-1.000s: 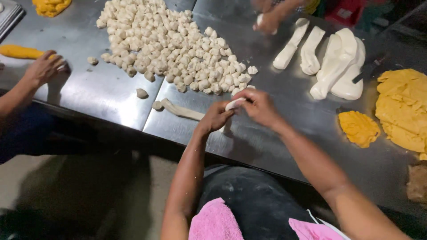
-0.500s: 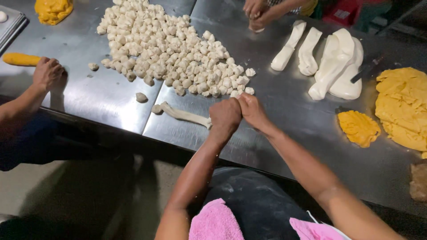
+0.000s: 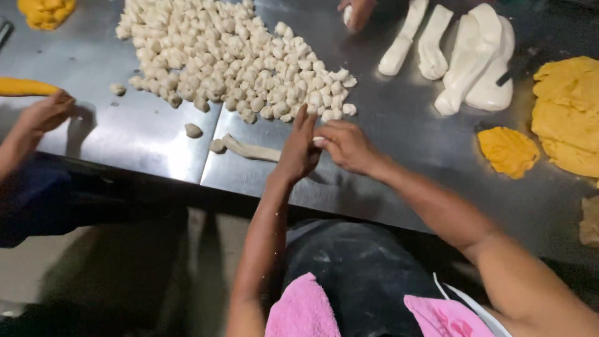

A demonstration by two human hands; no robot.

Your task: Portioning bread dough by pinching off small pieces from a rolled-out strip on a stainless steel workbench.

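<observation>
Steel counter, near edge at the middle: left hand and right hand pressed close together. Left hand upright, fingers straight and together, palm turned toward the right hand. Right hand narrowed, fingertips pinched on a small white dough piece between the two hands. Strip of white dough flat on the counter just left of the left hand, its far end touching a small dough ball; another loose ball a little further left.

Big heap of small white dough pieces spread from the far left toward the middle, its nearest pieces just beyond the fingertips. Long white dough rolls at the far right side, well apart from the hands. Large yellow dough mass at the right edge, smaller yellow lump near it, to the right of the right hand. More yellow dough at the far left corner.

Another person's hand at the left edge, on a yellow dough roll. A third person's hand at the far edge, grip unclear. Pink cloth at the lap, below the counter edge.
</observation>
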